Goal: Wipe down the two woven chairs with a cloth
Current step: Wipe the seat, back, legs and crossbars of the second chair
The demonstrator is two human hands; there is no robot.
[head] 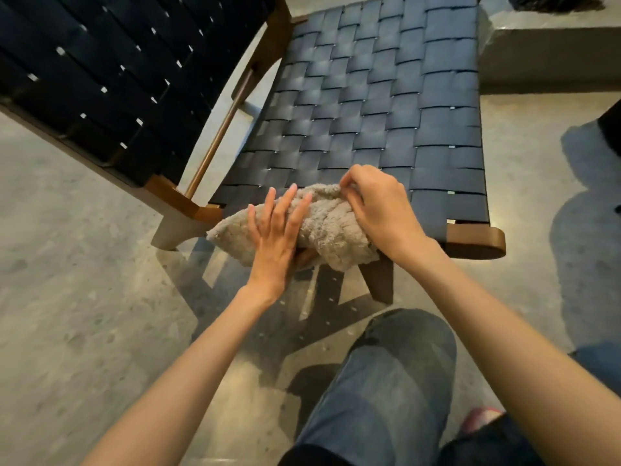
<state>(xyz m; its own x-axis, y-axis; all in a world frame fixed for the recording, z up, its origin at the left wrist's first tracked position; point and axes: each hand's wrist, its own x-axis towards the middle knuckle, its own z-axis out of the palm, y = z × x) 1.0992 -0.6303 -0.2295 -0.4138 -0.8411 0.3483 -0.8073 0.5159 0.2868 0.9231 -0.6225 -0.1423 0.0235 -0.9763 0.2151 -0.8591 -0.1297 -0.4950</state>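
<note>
A fluffy beige cloth (322, 227) lies bunched on the front edge of a woven dark-blue chair seat (369, 105) with a brown wooden frame. My left hand (277, 237) lies flat on the cloth's left part, fingers straight; its thumb is tucked under the cloth. My right hand (376, 206) pinches the cloth's far upper edge with curled fingers. A second woven chair (111, 68), darker, stands to the left, close beside the first.
The floor is grey speckled concrete (67, 297). A concrete ledge (551, 55) runs at the upper right. My knee in jeans (386, 381) is bent just in front of the chair's front leg (381, 280). A dark object (610, 129) sits at the right edge.
</note>
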